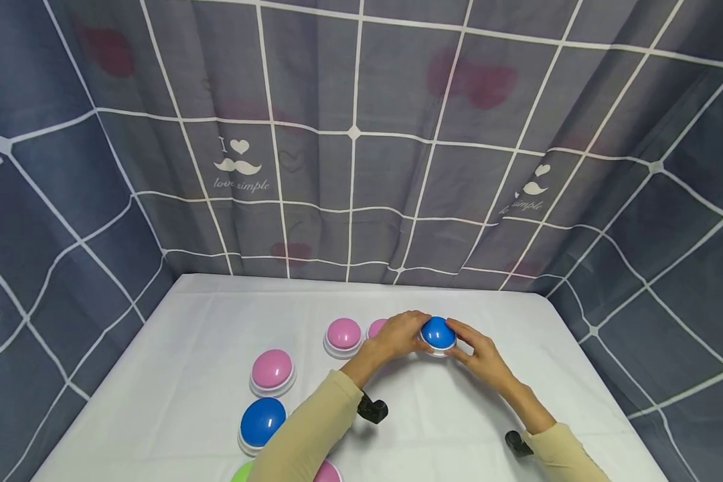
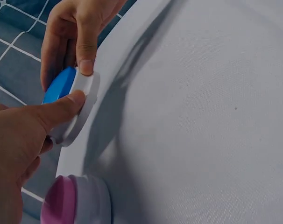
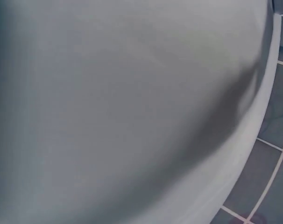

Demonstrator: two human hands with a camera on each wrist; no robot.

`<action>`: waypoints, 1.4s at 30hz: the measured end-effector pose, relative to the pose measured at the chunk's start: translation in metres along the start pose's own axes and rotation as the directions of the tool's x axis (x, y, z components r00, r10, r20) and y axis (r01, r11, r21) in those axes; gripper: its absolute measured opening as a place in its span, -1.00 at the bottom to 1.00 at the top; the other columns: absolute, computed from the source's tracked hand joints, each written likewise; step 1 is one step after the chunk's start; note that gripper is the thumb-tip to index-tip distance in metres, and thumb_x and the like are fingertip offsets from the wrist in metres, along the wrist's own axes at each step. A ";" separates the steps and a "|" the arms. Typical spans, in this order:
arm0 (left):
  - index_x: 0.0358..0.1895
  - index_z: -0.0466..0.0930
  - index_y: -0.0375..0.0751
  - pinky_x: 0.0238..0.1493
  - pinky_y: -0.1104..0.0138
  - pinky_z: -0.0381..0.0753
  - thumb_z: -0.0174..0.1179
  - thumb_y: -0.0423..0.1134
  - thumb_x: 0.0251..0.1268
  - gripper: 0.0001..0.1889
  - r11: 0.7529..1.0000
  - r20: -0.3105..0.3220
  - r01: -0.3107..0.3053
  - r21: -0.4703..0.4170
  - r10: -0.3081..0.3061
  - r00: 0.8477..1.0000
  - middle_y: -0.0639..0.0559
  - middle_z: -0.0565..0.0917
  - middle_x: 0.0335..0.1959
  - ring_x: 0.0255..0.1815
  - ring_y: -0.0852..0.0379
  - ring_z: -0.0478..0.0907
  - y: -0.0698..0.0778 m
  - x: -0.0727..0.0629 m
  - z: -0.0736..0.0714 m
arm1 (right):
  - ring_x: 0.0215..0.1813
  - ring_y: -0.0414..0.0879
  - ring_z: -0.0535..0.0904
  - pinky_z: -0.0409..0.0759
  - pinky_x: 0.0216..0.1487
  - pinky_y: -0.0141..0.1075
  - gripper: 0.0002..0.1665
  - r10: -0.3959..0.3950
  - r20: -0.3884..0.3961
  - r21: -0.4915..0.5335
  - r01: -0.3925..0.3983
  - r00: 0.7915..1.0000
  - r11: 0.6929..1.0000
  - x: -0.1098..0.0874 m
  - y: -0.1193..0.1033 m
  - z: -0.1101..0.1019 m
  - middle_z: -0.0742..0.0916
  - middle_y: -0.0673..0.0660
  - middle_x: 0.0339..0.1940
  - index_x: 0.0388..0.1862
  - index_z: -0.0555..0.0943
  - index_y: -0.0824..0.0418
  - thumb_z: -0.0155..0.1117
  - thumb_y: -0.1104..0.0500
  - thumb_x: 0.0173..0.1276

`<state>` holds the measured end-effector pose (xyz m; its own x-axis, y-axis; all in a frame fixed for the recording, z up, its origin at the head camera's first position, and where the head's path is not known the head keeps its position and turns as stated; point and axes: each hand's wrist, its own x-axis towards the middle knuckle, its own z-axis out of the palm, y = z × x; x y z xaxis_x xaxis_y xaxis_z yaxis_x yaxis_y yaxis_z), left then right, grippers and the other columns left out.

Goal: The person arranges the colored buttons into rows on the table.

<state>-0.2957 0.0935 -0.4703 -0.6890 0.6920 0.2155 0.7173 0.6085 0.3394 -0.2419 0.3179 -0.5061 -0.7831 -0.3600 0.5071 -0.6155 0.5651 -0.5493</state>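
A blue dome-topped push button with a white base is held between both hands near the back of the white table. My left hand grips its left side, with the thumb pressed along the white base in the left wrist view. From the other side my right hand pinches it, the thumb on the base's rim. I cannot tell whether the base touches the cloth. Just left of the left hand a pink button is partly hidden. Neither hand appears in the right wrist view.
On the white-covered table another pink button stands farther left. Nearer along the left are a pink button, a larger blue button, and a green button and a pink one, both partly hidden. Grey gridded curtains surround the table.
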 end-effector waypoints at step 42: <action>0.23 0.54 -0.17 0.20 0.31 0.49 0.47 0.00 0.13 -0.39 0.995 0.083 0.038 0.097 -0.047 0.995 -0.01 0.62 0.13 0.13 0.11 0.57 -0.019 -0.002 0.005 | 0.32 0.34 0.43 0.43 0.25 0.06 -0.25 0.251 0.108 -0.029 -0.249 0.962 0.968 0.019 -0.011 0.030 0.49 0.46 0.31 0.35 0.35 0.53 0.42 0.43 0.19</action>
<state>-0.3077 0.0826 -0.4815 -0.7106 0.6928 0.1228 0.6969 0.6693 0.2575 -0.2524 0.2826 -0.5104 -0.9173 -0.2847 0.2786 -0.3983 0.6585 -0.6386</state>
